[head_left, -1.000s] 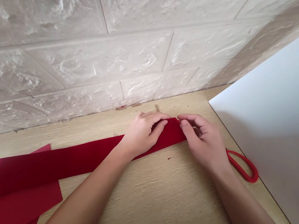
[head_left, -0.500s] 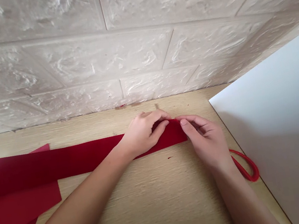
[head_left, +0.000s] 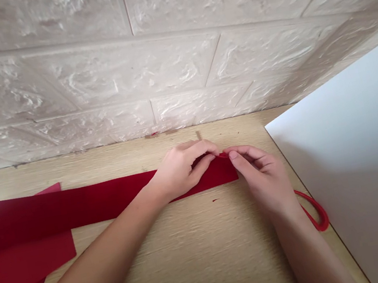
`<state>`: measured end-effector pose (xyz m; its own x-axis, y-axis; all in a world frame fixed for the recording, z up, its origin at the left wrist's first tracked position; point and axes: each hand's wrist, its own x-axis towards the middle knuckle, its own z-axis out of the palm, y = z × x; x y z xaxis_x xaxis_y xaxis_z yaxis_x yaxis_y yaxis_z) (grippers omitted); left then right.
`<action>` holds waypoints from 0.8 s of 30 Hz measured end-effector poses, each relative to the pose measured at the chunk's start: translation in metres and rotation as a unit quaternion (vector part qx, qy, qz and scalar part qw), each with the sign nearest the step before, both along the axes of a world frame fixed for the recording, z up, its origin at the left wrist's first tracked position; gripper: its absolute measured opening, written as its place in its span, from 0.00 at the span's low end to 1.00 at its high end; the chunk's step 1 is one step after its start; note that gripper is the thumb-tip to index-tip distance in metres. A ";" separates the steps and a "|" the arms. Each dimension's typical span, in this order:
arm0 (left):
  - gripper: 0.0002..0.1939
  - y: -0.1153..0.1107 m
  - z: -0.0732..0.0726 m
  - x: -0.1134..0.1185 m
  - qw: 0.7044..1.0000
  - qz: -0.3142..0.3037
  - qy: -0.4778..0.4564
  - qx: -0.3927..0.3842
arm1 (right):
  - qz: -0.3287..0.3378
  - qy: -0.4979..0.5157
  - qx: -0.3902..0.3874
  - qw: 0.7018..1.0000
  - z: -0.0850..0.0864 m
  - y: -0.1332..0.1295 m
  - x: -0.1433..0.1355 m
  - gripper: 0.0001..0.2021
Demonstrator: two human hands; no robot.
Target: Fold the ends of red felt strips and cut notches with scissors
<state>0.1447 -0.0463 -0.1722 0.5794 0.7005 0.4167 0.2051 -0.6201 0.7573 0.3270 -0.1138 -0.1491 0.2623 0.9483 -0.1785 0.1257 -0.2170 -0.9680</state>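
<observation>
A long dark-red strip of fabric (head_left: 107,199) lies flat from the left side to the middle of the table. My left hand (head_left: 186,167) pinches the strip's upper edge close to its right end. Beside it, my right hand (head_left: 258,170) pinches the same edge at the right corner, thumb against the index finger. Between the two sets of fingertips a narrow bit of the edge is turned over. Part of the strip is covered by my left hand and forearm.
More red fabric (head_left: 24,268) lies under the strip at the left. A red loop-shaped handle (head_left: 319,216) shows beside my right wrist, against a white panel (head_left: 365,169). A pale brick-patterned wall (head_left: 119,75) rises behind the wooden table (head_left: 195,257); small red scraps lie about.
The upper edge near the right corner is now folded over between my fingertips; before, it looked flat. My left fingers have shifted slightly right, closer to my right ones.
</observation>
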 end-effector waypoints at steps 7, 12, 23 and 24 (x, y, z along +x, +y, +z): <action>0.07 -0.001 0.001 0.001 0.999 0.012 0.028 -0.022 | 0.028 -0.025 -0.013 0.999 0.002 0.000 0.003 0.18; 0.07 -0.002 0.002 0.001 0.999 0.013 0.037 -0.031 | 0.045 -0.018 -0.010 0.999 0.004 -0.001 0.003 0.17; 0.09 -0.001 -0.001 0.000 1.000 -0.005 0.018 -0.008 | 0.061 -0.031 -0.021 0.997 0.008 -0.001 0.004 0.16; 0.08 -0.002 0.000 0.000 1.000 -0.005 0.017 -0.008 | 0.067 -0.043 -0.015 0.997 0.008 -0.001 0.004 0.16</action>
<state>0.1450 -0.0478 -0.1727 0.5994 0.7017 0.3853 0.2252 -0.6097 0.7600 0.3313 -0.1151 -0.1415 0.1492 0.9706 -0.1887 0.2384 -0.2205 -0.9458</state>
